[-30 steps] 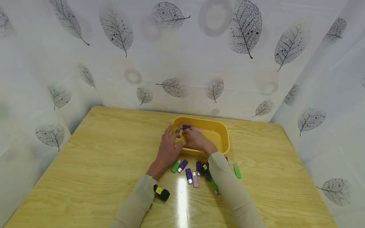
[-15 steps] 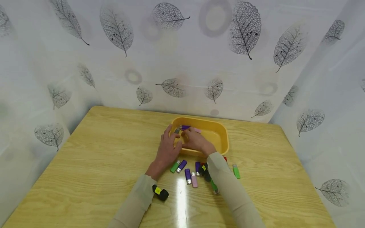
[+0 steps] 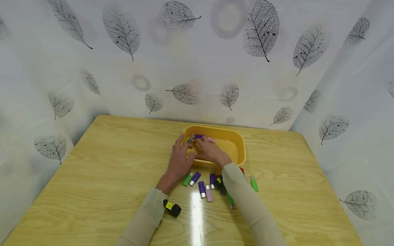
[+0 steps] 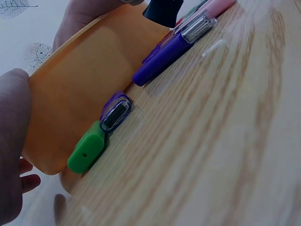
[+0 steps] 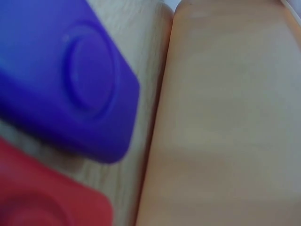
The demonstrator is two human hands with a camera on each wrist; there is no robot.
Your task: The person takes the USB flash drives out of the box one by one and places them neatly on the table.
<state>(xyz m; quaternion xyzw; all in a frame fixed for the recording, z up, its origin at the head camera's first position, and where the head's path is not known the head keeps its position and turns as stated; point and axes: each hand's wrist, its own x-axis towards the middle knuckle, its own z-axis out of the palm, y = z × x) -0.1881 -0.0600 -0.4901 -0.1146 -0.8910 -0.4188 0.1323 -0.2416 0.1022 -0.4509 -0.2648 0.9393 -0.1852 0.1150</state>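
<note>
A yellow plastic tray (image 3: 232, 147) stands near the back edge of the table. My left hand (image 3: 178, 160) grips its left end, thumb at the near rim, with some fingers curled outside below the corner in the left wrist view. My right hand (image 3: 210, 152) reaches over the near rim into the tray, fingers bent down; I cannot tell whether they pinch anything. Beside its fingertips in the tray lie a purple USB stick (image 3: 199, 136), a pink USB stick (image 3: 211, 140) and a grey USB stick (image 3: 189, 140).
Several USB sticks lie before the tray, among them a green one (image 3: 187, 179), a purple one (image 3: 201, 189) and a pink one (image 3: 208, 193). Another green stick (image 3: 254, 183) lies to the right. A leaf-print curtain (image 3: 197, 68) surrounds the wooden table (image 3: 123, 153).
The head view has shifted slightly, moving the whole scene a little to the left. Both hands stay at the tray, and the right fingertips edge slightly leftward.
</note>
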